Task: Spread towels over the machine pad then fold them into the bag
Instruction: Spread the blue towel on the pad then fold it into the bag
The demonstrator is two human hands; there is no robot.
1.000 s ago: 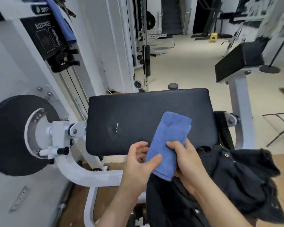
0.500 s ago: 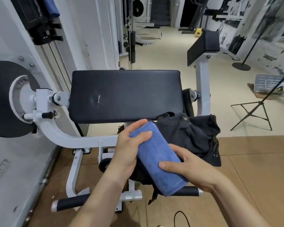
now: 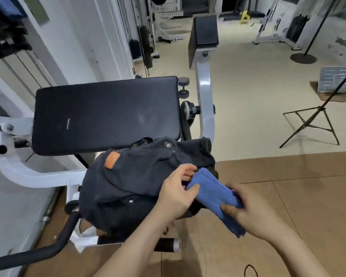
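Gripping the folded blue cloth towel (image 3: 214, 196) at both ends, the person's two hands hold it slantwise at the right side of the dark navy fabric bag (image 3: 128, 186). The left hand (image 3: 174, 196) has its thumb laid on the towel's upper end and its fingers curled behind that end, so its grip is closed on the towel at the bag's edge. Whether those fingers also catch the bag's cloth cannot be told. The right hand (image 3: 254, 214) is blurred, yet its thumb shows on top of the towel's lower end, a grip closed round the towel. The towel's upper end touches the bag. Its lower end sticks out past the right hand, above the brown floor mat (image 3: 308, 196). Whether any of it is inside the bag cannot be told.

The bag slumps on the machine's lower part, in front of and below the black rectangular padded machine pad (image 3: 106, 114). An orange leather tag (image 3: 112, 159) sits on the bag's upper left. The pad carries a small white mark on its left part. A white steel frame (image 3: 28, 176) curves under the pad at left, and a black foam-covered handle (image 3: 38, 254) juts out at lower left. Behind the pad, to the right, a smaller black pad on a grey post (image 3: 204, 35) stands upright. A black tripod stand (image 3: 312, 126) rests on the pale floor at right. A blue cloth (image 3: 6, 7) hangs at top left.
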